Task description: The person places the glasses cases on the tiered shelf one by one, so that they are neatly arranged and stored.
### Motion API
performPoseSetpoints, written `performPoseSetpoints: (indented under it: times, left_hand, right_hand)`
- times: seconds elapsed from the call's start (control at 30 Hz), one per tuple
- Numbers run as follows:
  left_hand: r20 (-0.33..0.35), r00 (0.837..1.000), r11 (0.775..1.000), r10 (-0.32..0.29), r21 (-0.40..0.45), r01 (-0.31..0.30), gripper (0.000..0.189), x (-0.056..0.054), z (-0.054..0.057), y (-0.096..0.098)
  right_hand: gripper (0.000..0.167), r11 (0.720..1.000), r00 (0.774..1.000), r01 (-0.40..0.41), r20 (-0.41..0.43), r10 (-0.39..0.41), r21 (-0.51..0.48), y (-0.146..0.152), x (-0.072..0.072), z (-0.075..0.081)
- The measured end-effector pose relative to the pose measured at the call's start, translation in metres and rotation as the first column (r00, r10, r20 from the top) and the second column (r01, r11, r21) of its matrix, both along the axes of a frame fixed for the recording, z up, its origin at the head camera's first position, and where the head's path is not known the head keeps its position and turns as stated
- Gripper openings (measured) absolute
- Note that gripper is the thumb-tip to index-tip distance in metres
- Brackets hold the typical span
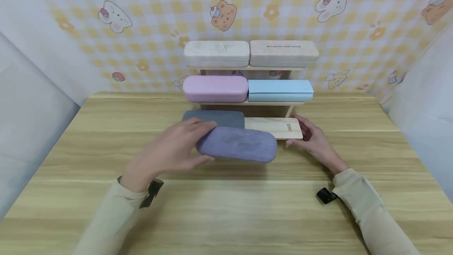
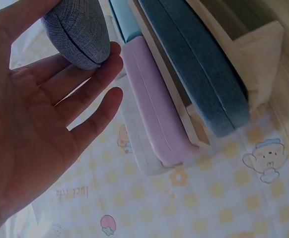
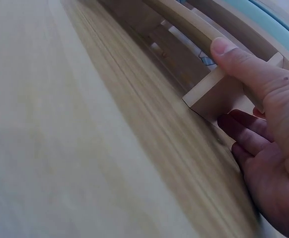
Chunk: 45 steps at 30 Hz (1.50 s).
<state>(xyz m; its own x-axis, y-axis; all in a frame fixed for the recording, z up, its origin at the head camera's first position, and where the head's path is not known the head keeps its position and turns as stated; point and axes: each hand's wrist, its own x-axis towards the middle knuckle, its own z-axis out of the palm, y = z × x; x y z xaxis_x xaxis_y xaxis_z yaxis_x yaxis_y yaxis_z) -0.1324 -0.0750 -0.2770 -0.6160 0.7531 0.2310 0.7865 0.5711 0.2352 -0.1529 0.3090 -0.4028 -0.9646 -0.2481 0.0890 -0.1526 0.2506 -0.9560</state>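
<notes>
My left hand holds a purple-grey glasses case by its left end, in front of the lowest tier of a small wooden rack. In the left wrist view, the end of this cloth-covered case lies against the fingers. My right hand grips the right end of the lowest tier, and in the right wrist view its thumb lies along the board's edge. A dark grey-blue glasses case sits on the left half of that tier, partly covered by the left hand and the held case.
On the middle tier sit a pink case and a light blue case. Above them are a white speckled case and a beige case with lettering. The rack stands on a wood-grain table before a yellow checked backdrop.
</notes>
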Motion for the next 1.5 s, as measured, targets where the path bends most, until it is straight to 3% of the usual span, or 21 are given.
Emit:
performPoseSetpoints:
  times: [0.13, 0.4, 0.5, 0.6, 0.77, 0.87, 1.13, 1.5]
  left_hand:
    - [-0.017, 1.0, 1.0, 0.001, -0.003, -0.001, 0.07, -0.008, 0.004, 0.013]
    - [0.034, 0.999, 1.0, 0.016, 0.001, -0.016, 0.071, -0.014, 0.012, 0.041]
    - [0.064, 0.998, 1.0, 0.02, -0.016, -0.018, 0.071, -0.015, 0.009, 0.049]
    - [0.093, 0.995, 0.999, 0.037, -0.037, -0.034, 0.071, -0.016, 0.004, 0.053]
    - [0.126, 0.991, 0.999, 0.04, -0.025, -0.037, 0.071, -0.019, -0.002, 0.056]
    - [0.138, 0.99, 0.999, 0.035, -0.027, -0.032, 0.07, -0.021, -0.004, 0.06]
    - [0.127, 0.991, 0.997, 0.041, -0.071, -0.032, 0.069, -0.025, -0.011, 0.082]
    - [0.071, 0.995, 0.988, 0.063, -0.143, -0.052, 0.07, -0.037, -0.02, 0.101]
  right_hand:
    - [0.078, 1.0, 1.0, 0.0, -0.019, 0.0, -0.017, 0.002, -0.001, 0.001]
    - [0.07, 1.0, 0.998, -0.003, -0.057, 0.004, 0.019, 0.005, 0.008, -0.003]
    - [0.068, 0.998, 0.997, 0.004, -0.075, 0.001, 0.068, 0.008, 0.014, -0.007]
    - [0.066, 0.999, 0.998, -0.005, -0.063, 0.008, 0.038, 0.011, 0.019, -0.011]
    - [0.064, 0.987, 1.0, -0.005, -0.014, 0.003, -0.159, 0.017, 0.024, -0.014]
    - [0.065, 0.975, 1.0, 0.004, 0.015, -0.001, -0.221, 0.02, 0.026, -0.013]
    - [0.064, 0.975, 0.998, 0.047, 0.053, -0.037, -0.217, 0.03, 0.036, -0.01]
    - [0.055, 0.974, 0.999, 0.037, 0.011, -0.036, -0.224, 0.05, 0.042, -0.003]
